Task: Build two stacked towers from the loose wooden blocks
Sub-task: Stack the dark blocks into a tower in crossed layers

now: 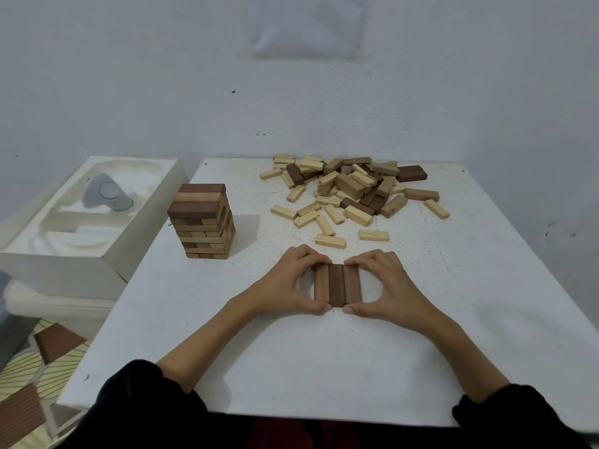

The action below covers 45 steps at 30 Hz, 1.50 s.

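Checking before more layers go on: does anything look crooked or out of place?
The finished tower looks uneven: upper layers sit shifted against the lower ones. The three-block row pinched between left hand and right hand lies flush.

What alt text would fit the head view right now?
The left hand and right hand pinch a flat row of three blocks on a white table. A tower stands at left; a loose pile lies behind.

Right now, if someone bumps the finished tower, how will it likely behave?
The tower probably tips or sheds blocks: tall, narrow, loosely stacked, layers slightly uneven. Likely slides little on the textured table. The left hand and right hand grip the block row.
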Available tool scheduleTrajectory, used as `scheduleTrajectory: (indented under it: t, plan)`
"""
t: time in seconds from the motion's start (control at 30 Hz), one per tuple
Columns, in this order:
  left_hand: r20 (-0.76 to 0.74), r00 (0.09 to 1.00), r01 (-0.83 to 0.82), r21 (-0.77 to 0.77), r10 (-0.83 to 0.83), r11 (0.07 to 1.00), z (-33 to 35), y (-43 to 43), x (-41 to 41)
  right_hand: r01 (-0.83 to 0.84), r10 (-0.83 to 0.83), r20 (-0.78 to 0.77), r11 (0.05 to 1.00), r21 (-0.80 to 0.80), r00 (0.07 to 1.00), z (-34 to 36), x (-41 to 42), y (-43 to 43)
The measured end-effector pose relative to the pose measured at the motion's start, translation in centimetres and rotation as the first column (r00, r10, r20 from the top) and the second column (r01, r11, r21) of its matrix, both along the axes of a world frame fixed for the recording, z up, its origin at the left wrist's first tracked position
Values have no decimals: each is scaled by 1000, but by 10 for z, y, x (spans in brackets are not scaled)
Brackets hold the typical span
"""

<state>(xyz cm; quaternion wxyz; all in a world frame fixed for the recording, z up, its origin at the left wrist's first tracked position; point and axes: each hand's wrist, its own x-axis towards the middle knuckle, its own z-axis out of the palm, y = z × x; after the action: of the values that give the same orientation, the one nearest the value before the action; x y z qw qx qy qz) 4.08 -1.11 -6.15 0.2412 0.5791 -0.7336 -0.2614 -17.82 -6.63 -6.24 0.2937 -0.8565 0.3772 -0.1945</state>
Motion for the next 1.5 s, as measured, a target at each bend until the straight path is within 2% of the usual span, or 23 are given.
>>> scheduleTrajectory:
  t: [0.23,0.4,0.73,0.93,1.23,1.5]
  plan:
    - [-59,998,-30,-17,29,999,0,2,0,-40,39,-16,999,-10,999,0,6,-3]
    - [-32,999,-8,-7,8,1000,12,0,7,-48,48,-1,998,-29,999,9,14,-2]
    - [73,996,-35,-140,45,989,90,-3,58,-90,106,100,985,-146,989,76,65,-16]
    - [97,992,-61,-199,82,978,129,-2,94,-113,135,101,973,-200,986,110,107,-21]
    - [115,982,-135,-114,148,984,146,1,153,-166,186,75,963,-213,980,121,173,-32]
    - [56,983,-177,-18,178,984,140,1,186,-209,215,21,962,-176,976,120,210,-38]
